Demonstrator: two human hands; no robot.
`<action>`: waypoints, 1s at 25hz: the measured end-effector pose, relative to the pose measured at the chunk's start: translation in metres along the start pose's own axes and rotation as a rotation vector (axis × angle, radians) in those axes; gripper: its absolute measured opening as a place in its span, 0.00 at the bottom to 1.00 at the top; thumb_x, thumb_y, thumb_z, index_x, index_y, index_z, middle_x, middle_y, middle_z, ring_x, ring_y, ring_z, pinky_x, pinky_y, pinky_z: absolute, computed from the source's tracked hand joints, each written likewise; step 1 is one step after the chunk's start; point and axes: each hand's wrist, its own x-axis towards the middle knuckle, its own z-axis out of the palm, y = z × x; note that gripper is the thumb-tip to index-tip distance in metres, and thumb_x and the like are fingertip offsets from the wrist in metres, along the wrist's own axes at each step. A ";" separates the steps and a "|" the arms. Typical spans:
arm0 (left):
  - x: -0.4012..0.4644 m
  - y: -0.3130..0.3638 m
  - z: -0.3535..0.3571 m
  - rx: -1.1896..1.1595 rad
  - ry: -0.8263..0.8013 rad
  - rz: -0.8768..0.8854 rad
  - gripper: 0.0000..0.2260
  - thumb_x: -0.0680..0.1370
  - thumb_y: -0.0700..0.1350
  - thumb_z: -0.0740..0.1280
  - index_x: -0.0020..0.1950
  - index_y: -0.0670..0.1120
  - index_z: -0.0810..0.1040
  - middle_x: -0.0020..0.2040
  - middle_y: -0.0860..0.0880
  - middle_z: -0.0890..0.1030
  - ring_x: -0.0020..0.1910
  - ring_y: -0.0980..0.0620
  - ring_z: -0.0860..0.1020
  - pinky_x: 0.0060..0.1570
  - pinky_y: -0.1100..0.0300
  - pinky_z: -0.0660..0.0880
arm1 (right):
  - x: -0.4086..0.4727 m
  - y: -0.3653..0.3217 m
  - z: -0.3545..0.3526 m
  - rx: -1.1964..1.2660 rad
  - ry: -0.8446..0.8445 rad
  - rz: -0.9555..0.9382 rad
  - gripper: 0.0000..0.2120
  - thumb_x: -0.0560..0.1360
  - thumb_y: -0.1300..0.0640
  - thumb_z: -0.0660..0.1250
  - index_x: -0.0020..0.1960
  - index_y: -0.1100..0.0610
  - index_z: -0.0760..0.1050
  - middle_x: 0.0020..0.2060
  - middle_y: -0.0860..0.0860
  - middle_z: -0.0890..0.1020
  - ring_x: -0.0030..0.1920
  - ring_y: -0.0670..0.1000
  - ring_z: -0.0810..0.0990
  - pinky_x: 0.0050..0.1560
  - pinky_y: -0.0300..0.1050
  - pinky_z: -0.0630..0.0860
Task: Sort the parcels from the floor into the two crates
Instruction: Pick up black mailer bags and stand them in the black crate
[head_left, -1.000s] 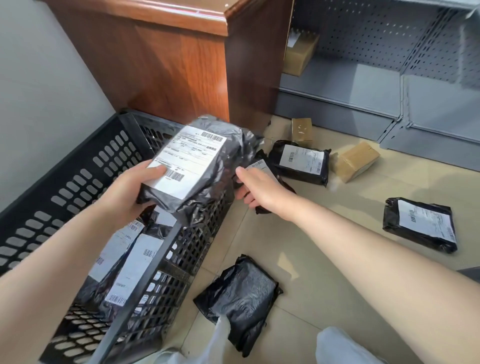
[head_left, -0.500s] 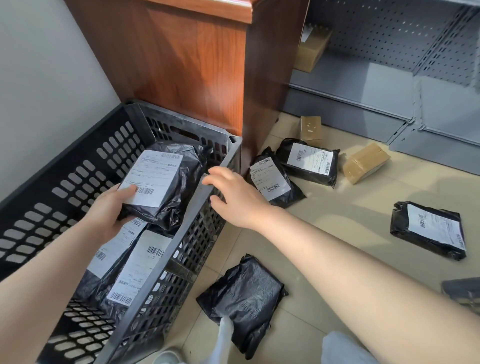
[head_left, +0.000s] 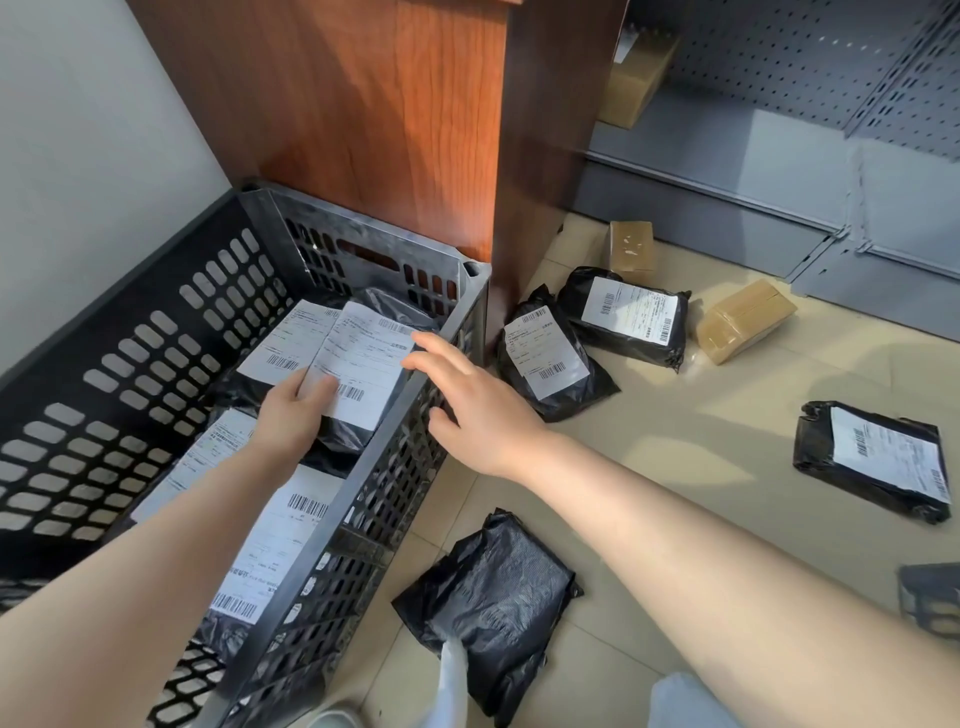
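Observation:
A black slotted crate (head_left: 130, 364) fills the left side and holds several black bagged parcels with white labels. Inside it, my left hand (head_left: 293, 415) holds a labelled black parcel (head_left: 371, 358) low among the others, thumb on its label. My right hand (head_left: 467, 400) hovers with spread fingers over the crate's right rim, holding nothing. On the floor lie black parcels: one beside the crate corner (head_left: 550, 358), one behind it (head_left: 628, 317), one at the right (head_left: 878, 462) and an unlabelled one (head_left: 493, 603) near my feet. Two brown boxes (head_left: 745, 319) (head_left: 631, 249) lie further back.
A wooden cabinet (head_left: 363, 114) stands right behind the crate. Grey metal shelving (head_left: 779, 156) runs along the back right, with a brown box (head_left: 636, 83) on its low shelf. A dark crate corner (head_left: 932, 603) shows at the right edge. The grey wall bounds the left.
My left hand has lowered the labelled parcel from above the crate rim down into the crate. My right hand drew back from the floor parcels to the crate's rim.

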 end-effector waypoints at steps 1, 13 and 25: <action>0.002 -0.002 0.003 0.067 -0.006 0.042 0.11 0.74 0.57 0.65 0.49 0.51 0.79 0.45 0.46 0.84 0.46 0.40 0.82 0.50 0.43 0.79 | 0.000 0.000 0.001 -0.004 0.004 0.000 0.25 0.78 0.62 0.59 0.74 0.50 0.62 0.79 0.42 0.52 0.56 0.54 0.77 0.44 0.48 0.75; 0.016 -0.001 0.031 0.700 0.038 0.208 0.28 0.81 0.49 0.61 0.79 0.51 0.54 0.70 0.42 0.72 0.64 0.39 0.73 0.62 0.43 0.70 | -0.001 0.001 0.002 0.001 0.010 -0.002 0.27 0.77 0.64 0.60 0.74 0.50 0.62 0.79 0.43 0.52 0.58 0.55 0.77 0.46 0.50 0.77; -0.013 0.058 0.033 0.459 -0.065 0.536 0.20 0.84 0.51 0.54 0.76 0.49 0.65 0.74 0.53 0.68 0.74 0.54 0.64 0.71 0.57 0.60 | -0.009 0.002 -0.015 0.100 0.009 0.060 0.31 0.78 0.64 0.57 0.78 0.46 0.57 0.79 0.39 0.53 0.76 0.49 0.59 0.70 0.49 0.66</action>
